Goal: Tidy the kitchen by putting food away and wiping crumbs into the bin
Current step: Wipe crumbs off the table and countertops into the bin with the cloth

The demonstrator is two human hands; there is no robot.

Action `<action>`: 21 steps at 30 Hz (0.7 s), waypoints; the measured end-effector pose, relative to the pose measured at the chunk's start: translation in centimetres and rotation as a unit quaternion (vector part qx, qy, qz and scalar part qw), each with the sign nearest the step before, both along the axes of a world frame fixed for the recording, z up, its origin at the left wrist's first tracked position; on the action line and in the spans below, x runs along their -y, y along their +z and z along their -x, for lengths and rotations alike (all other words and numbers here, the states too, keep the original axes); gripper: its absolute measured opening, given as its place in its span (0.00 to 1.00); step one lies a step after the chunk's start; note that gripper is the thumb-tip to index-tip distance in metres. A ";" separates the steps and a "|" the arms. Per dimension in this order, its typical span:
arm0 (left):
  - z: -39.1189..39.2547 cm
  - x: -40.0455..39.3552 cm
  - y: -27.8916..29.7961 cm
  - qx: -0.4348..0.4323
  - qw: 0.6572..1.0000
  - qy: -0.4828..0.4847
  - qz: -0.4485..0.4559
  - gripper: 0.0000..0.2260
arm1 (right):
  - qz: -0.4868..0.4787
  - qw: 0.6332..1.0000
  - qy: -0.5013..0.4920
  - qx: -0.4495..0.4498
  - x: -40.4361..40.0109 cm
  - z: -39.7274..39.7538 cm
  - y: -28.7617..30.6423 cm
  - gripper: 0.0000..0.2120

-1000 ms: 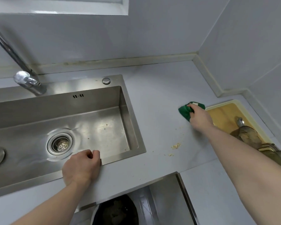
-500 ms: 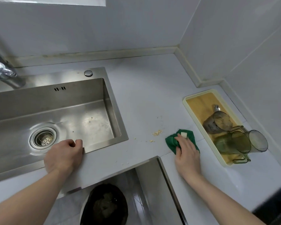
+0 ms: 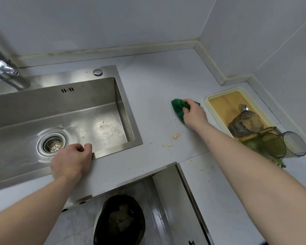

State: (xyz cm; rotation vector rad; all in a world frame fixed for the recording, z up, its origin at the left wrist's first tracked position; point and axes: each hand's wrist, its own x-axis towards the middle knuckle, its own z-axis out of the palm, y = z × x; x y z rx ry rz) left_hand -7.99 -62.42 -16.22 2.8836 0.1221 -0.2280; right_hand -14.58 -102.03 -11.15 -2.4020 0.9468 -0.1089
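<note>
My right hand (image 3: 193,114) grips a green cloth (image 3: 178,107) and presses it on the grey worktop (image 3: 157,89), just left of a cream tray. Yellowish crumbs (image 3: 175,136) lie in a small heap in front of the cloth, with more scattered towards the worktop's front edge (image 3: 200,167). My left hand (image 3: 72,160) rests on the front rim of the steel sink (image 3: 113,152), its fingers curled over the edge. A bin with a black liner (image 3: 119,221) stands on the floor below the worktop's inner corner.
The cream tray (image 3: 217,96) at the right holds a glass jug (image 3: 245,123) and greenish cups (image 3: 276,145) on their sides. A tap (image 3: 7,73) stands at the sink's back left. Tiled walls close the back and the right side.
My right hand has carried the green cloth away from the front edge, back towards the far end of the tray. The left hand stays on the sink rim.
</note>
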 end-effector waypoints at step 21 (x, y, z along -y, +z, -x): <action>-0.9 -0.8 -1.4 -0.061 0.997 0.029 0.043 0.26 | 0.024 0.951 -0.291 0.100 -5.7 31.4 4.7 0.17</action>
